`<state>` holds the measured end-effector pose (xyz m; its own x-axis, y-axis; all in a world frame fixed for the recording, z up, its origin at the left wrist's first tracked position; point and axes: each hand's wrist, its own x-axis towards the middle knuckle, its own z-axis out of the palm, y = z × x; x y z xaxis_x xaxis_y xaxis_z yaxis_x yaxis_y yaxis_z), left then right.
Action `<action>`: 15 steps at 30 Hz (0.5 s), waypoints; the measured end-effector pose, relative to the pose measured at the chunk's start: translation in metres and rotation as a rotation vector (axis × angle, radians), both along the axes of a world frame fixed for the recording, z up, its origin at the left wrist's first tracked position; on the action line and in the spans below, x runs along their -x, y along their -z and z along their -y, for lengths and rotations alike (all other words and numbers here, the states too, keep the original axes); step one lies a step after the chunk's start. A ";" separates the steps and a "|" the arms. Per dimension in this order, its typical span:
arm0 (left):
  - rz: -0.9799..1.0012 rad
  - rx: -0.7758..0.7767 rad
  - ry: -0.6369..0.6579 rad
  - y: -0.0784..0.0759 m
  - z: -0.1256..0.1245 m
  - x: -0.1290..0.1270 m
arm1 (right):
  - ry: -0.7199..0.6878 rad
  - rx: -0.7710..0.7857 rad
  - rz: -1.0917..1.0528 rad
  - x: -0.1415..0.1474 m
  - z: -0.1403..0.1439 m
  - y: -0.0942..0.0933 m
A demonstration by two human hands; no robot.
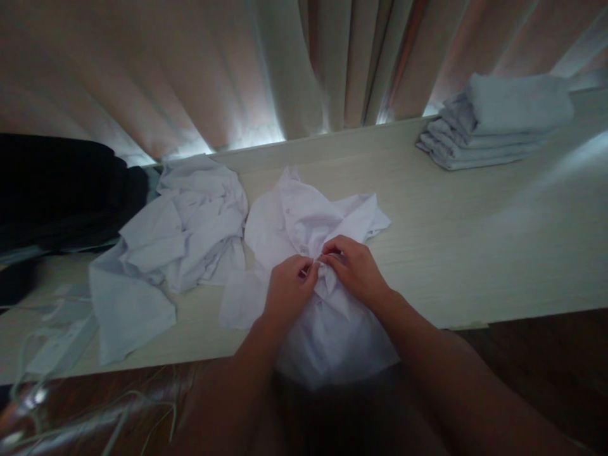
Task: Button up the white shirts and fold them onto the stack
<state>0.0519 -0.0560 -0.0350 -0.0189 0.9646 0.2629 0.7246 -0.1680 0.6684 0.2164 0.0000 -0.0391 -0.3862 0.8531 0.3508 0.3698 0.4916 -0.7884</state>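
A white button-up shirt (308,209) lies rumpled in front of me, its collar toward the curtain and its lower part hanging over the near edge of the surface. My left hand (293,285) pinches the shirt's front placket from the left. Close against it, my right hand (354,266) pinches the same spot from the right, thumb and forefinger together. Whatever button sits between the fingertips is too small to make out. Higher on the placket, small buttons show.
Left of the shirt is a crumpled heap of white garments (190,221), beside a dark bundle (61,190). A white power strip (61,345) with cables sits at the near left. Folded white clothes (513,123) are stacked at the far right. A curtain (304,63) hangs behind.
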 end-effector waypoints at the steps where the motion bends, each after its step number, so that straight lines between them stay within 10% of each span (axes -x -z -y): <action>1: -0.022 -0.010 0.010 0.001 0.000 0.000 | -0.001 0.002 -0.002 0.000 0.000 0.000; 15: 0.317 0.156 -0.037 -0.002 -0.004 -0.004 | -0.031 0.108 -0.068 0.003 0.001 0.000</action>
<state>0.0563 -0.0521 -0.0325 -0.1119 0.9898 0.0877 0.4808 -0.0233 0.8765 0.2139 -0.0014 -0.0395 -0.3912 0.8755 0.2836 0.2999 0.4126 -0.8601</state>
